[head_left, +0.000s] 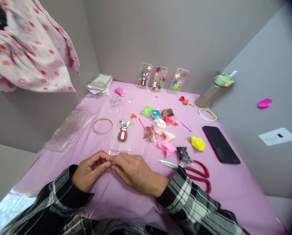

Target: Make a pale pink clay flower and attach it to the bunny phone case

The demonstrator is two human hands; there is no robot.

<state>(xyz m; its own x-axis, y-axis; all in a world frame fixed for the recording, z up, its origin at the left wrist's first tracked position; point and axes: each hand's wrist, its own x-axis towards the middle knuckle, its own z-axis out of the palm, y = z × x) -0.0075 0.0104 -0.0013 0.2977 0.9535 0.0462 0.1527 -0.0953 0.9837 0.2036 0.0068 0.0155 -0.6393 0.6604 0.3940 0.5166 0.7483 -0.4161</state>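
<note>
Fingertips meet at the near edge of a clear phone case (116, 147), which lies flat and bears a brown clay rabbit (122, 135) with a white belly and a blue flower. My left hand (93, 169) is closed in a pinch, thumb against fingers. Against it, my right hand (133, 169) is closed too, its fingers bent downward. Whatever they pinch, if anything, is too small or hidden to name. Right of the case lie several wrapped lumps of coloured clay, among them a pink one (167, 148) and a brown one (149, 133).
Red-handled scissors (197, 173) lie near my right sleeve, touching a black clay packet (184, 154). A phone (220, 144), a yellow lump (198, 143) and a bottle (209, 93) are on the right. Decorated cases (160, 78) lean on the back wall. Left are a bangle (102, 126) and clear cases (66, 130).
</note>
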